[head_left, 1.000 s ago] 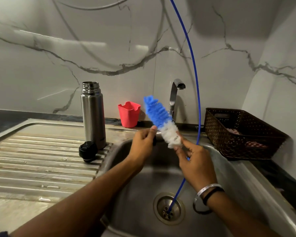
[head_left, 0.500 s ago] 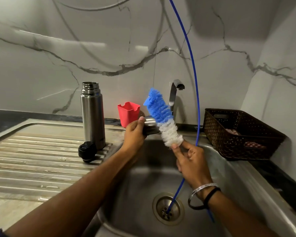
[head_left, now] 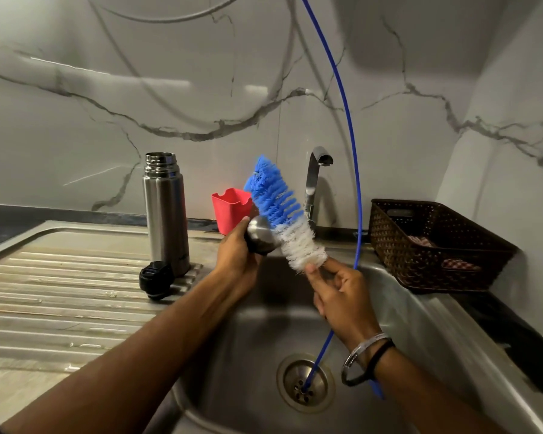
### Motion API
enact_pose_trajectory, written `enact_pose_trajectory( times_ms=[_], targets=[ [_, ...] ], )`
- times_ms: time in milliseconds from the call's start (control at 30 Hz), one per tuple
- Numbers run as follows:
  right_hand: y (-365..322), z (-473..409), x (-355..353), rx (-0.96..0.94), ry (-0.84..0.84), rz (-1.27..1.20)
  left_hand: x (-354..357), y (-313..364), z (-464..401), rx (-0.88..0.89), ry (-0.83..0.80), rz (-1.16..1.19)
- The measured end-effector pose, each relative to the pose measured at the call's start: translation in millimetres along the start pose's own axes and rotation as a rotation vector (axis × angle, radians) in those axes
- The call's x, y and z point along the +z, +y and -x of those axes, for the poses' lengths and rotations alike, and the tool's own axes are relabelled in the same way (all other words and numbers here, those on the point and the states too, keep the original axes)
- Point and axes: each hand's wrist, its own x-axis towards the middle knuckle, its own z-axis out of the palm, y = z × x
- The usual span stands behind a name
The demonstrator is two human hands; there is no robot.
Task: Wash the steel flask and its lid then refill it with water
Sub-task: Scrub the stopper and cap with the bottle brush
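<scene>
Your left grip (head_left: 237,256) curled round the steel lid cup (head_left: 261,234) while your right grip (head_left: 339,296) pinched the bottle brush (head_left: 282,214) at the base of its bristles, which lay against the cup's outside. The steel flask (head_left: 166,211) stood open on the ribbed surface (head_left: 60,292), well left of your left grip, with the black stopper (head_left: 156,278) at its foot. To scrub well, you probably needed to turn the cup's mouth toward the brush and work the bristles inside, over the sink (head_left: 420,324).

One flask (head_left: 166,211), two lids (head_left: 156,278) (head_left: 261,234), one brush (head_left: 284,214), one cup (head_left: 231,208), one basket (head_left: 433,245).
</scene>
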Motion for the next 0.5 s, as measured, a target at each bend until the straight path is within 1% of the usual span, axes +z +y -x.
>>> enact_pose_trajectory(
  times_ms=[100, 167, 267, 333, 400, 500],
  targets=[
    [-2.2, 6.5, 4.9, 0.042, -0.046, -0.076, -3.4, 3.0, -1.9, -0.039, 0.002, 0.098],
    [-7.0, 8.5, 6.9, 0.05, -0.055, -0.111, -1.3, 2.1, 0.4, -0.056, -0.041, 0.146],
    [-9.8, 5.3, 2.4, 0.077, -0.023, -0.159, 7.5, -4.3, 9.1, -0.1, -0.117, 0.101],
    [-8.6, 3.7, -1.0, 0.11, -0.002, -0.186, 9.9, -8.6, 11.2, -0.118, -0.136, 0.052],
    [-7.5, 5.5, -1.0, 0.144, -0.019, -0.209, 8.6, -7.2, 9.6, -0.106, -0.127, 0.053],
    [-6.1, 8.2, 4.1, 0.177, -0.071, -0.231, 5.7, -0.1, 5.9, -0.064, -0.068, 0.164]
  ],
)
